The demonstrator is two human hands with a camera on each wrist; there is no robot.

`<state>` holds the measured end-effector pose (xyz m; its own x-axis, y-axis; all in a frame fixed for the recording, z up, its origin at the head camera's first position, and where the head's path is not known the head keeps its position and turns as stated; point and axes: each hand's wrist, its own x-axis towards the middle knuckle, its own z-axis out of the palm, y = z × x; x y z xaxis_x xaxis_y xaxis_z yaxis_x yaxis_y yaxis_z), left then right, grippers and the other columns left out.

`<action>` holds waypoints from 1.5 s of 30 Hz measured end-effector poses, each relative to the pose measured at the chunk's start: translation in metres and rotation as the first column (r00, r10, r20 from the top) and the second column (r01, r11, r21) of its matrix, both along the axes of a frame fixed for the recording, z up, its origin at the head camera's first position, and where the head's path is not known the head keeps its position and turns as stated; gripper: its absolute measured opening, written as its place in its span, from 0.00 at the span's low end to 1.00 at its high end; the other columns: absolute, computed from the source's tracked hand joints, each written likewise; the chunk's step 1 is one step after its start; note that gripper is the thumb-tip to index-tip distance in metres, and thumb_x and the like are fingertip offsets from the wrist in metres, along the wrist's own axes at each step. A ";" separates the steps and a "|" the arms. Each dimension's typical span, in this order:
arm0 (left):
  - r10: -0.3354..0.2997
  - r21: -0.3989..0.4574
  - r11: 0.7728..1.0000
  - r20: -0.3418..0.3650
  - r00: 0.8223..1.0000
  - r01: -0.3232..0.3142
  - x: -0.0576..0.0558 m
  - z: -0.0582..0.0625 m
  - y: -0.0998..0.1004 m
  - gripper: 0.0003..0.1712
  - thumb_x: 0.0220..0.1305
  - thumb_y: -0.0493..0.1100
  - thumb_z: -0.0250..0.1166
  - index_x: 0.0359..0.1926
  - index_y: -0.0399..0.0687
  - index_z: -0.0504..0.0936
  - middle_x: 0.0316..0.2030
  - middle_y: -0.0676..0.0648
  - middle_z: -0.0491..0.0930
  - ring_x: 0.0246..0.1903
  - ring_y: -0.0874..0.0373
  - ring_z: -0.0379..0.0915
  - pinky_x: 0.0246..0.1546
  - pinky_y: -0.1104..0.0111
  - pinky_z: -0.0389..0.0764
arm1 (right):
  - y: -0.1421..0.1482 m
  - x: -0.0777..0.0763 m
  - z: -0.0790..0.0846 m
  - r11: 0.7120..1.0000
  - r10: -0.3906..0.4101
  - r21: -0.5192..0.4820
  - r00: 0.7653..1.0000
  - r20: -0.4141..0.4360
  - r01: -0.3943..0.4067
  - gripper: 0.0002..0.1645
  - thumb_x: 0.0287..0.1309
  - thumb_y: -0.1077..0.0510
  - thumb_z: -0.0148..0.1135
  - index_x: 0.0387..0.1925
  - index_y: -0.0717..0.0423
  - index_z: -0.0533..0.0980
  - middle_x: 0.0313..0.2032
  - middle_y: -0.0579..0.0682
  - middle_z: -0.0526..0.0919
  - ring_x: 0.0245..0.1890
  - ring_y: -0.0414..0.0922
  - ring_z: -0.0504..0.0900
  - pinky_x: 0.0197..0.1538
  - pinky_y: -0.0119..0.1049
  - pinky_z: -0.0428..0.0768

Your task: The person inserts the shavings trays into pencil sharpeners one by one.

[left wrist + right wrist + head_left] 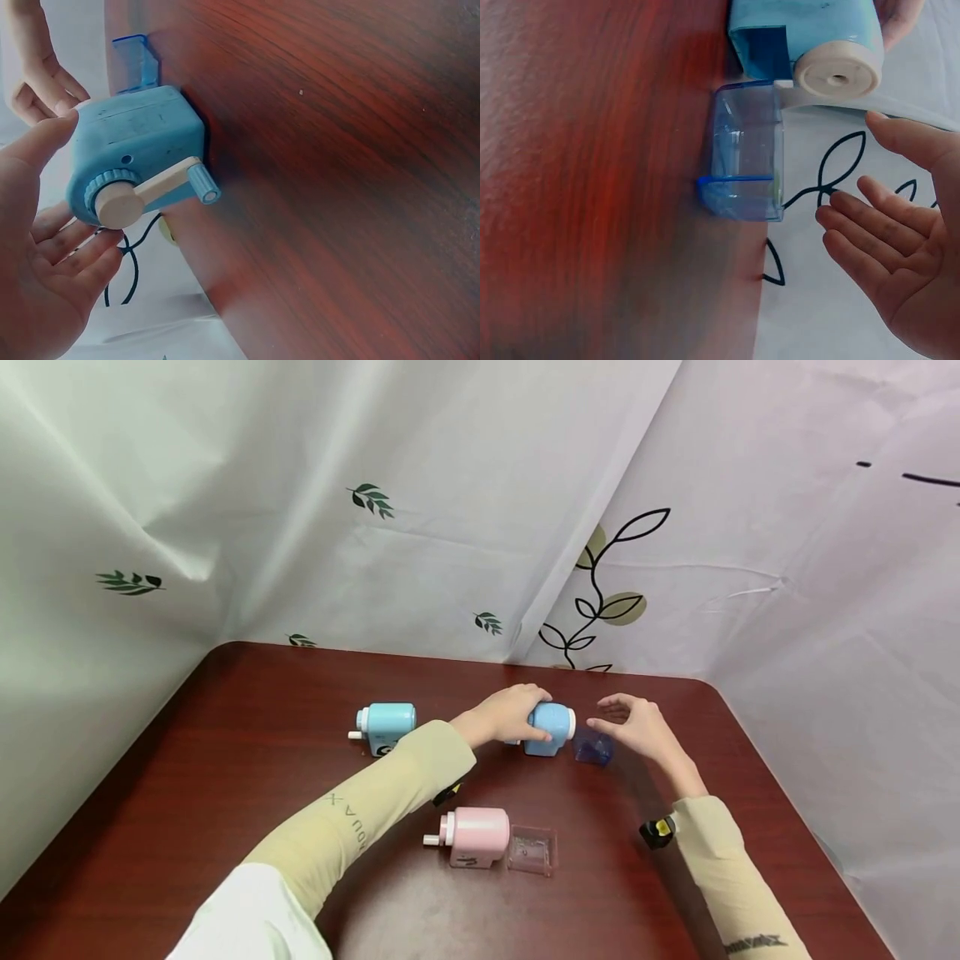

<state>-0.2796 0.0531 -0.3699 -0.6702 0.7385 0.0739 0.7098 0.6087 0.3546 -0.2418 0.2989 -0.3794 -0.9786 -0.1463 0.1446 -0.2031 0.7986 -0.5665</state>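
At the back of the table my left hand grips a blue crank pencil sharpener, thumb on one side and fingers on the other. Its crank handle and toothed collar face the left wrist camera. In the right wrist view, the white round end and an open slot in the body show. A clear blue shavings drawer lies out on the table beside that slot. My right hand hovers just right of the drawer, fingers spread apart from the thumb and holding nothing.
A turquoise pencil sharpener stands to the left, partly behind my left sleeve. Nearer the front is a pink pencil sharpener with its clear pink drawer beside it. White patterned sheeting hangs behind the brown table.
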 end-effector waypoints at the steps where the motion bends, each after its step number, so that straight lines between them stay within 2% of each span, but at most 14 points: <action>1: 0.002 -0.011 1.000 0.000 1.000 -0.002 -0.001 -0.001 0.001 0.38 0.53 0.59 0.63 0.60 0.44 0.67 0.55 0.46 0.70 0.49 0.58 0.65 0.51 0.67 0.70 | 0.001 0.000 -0.002 1.000 0.000 0.002 1.000 -0.001 0.000 0.32 0.46 0.43 0.67 0.46 0.63 0.74 0.42 0.60 0.81 0.41 0.49 0.80 0.43 0.47 0.78; 10: 0.000 -0.074 0.997 0.002 1.000 0.000 -0.004 -0.005 0.005 0.39 0.54 0.58 0.63 0.61 0.42 0.64 0.56 0.45 0.69 0.51 0.57 0.65 0.53 0.65 0.69 | 0.005 0.006 -0.012 0.999 0.034 0.023 0.999 0.018 -0.035 0.36 0.46 0.39 0.66 0.48 0.63 0.74 0.45 0.61 0.80 0.44 0.50 0.79 0.45 0.47 0.77; 17: 0.004 -0.059 0.998 0.019 1.000 -0.003 -0.007 -0.012 0.007 0.39 0.54 0.58 0.63 0.61 0.42 0.64 0.54 0.46 0.70 0.49 0.57 0.65 0.52 0.66 0.70 | 0.009 0.010 -0.017 0.997 0.076 0.023 0.996 0.047 -0.077 0.37 0.46 0.39 0.66 0.49 0.63 0.74 0.45 0.61 0.80 0.44 0.51 0.79 0.46 0.47 0.77; 25: -0.020 -0.049 0.999 0.006 1.000 0.021 -0.011 -0.018 0.014 0.40 0.52 0.59 0.64 0.60 0.42 0.65 0.53 0.46 0.71 0.47 0.58 0.66 0.50 0.67 0.70 | 0.012 0.011 -0.024 0.996 0.078 0.032 0.995 0.060 -0.080 0.41 0.42 0.35 0.66 0.51 0.60 0.73 0.47 0.58 0.79 0.47 0.50 0.77 0.49 0.48 0.75; 29: -0.028 -0.057 0.998 0.007 1.000 0.029 -0.012 -0.020 0.016 0.42 0.51 0.60 0.65 0.61 0.42 0.64 0.53 0.46 0.71 0.47 0.58 0.66 0.50 0.68 0.70 | 0.015 0.011 -0.028 0.995 0.094 0.030 0.994 0.058 -0.096 0.42 0.41 0.36 0.68 0.52 0.60 0.72 0.49 0.59 0.78 0.48 0.51 0.76 0.49 0.49 0.74; 36: -0.019 -0.056 0.998 0.011 1.000 0.019 -0.013 -0.023 0.017 0.43 0.50 0.62 0.64 0.61 0.42 0.64 0.53 0.46 0.70 0.47 0.58 0.66 0.49 0.68 0.69 | 0.017 0.008 -0.033 0.993 0.112 0.025 0.991 0.073 -0.114 0.42 0.35 0.44 0.74 0.53 0.61 0.72 0.49 0.59 0.78 0.49 0.51 0.76 0.50 0.50 0.74; 45: -0.001 -0.048 0.999 0.026 1.000 0.002 -0.011 -0.024 0.018 0.42 0.51 0.60 0.65 0.60 0.42 0.63 0.53 0.46 0.70 0.47 0.58 0.66 0.50 0.68 0.69 | 0.021 0.004 -0.038 0.988 0.156 0.004 0.984 0.087 -0.157 0.40 0.34 0.45 0.75 0.50 0.59 0.74 0.46 0.57 0.79 0.46 0.48 0.77 0.48 0.48 0.75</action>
<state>-0.2910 0.0716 -0.3940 -0.6705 0.7416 0.0206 0.7015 0.6247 0.3432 -0.2378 0.3200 -0.4175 -0.9522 -0.2998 0.0585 -0.2771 0.7672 -0.5784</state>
